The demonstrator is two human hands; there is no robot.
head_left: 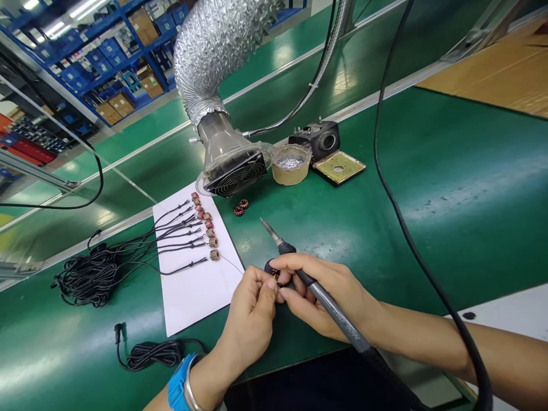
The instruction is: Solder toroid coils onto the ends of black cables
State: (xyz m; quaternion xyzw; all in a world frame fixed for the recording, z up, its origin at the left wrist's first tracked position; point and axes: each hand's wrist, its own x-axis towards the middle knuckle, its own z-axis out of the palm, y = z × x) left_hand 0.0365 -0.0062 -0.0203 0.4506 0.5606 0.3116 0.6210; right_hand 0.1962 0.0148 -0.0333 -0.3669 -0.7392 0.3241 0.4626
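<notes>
My left hand (250,317) pinches a small toroidal coil (276,277) with red and black windings and a black cable loop. My right hand (325,291) grips a grey soldering iron (338,314) like a pen, its metal tip (266,227) pointing up and away from the coil. The two hands nearly touch around the coil, which they partly hide. On a white paper sheet (192,268) to the left lies a row of several copper-wound coils (206,225) with black leads. Two loose toroids (241,206) sit on the green mat.
Ahead stand a fume extractor nozzle (235,174) on a silver duct (214,51), a solder tin (291,164), a sponge tray (338,168) and a black iron holder (319,140). Black cable bundles (89,277) lie left. A black cord (411,228) runs along the right.
</notes>
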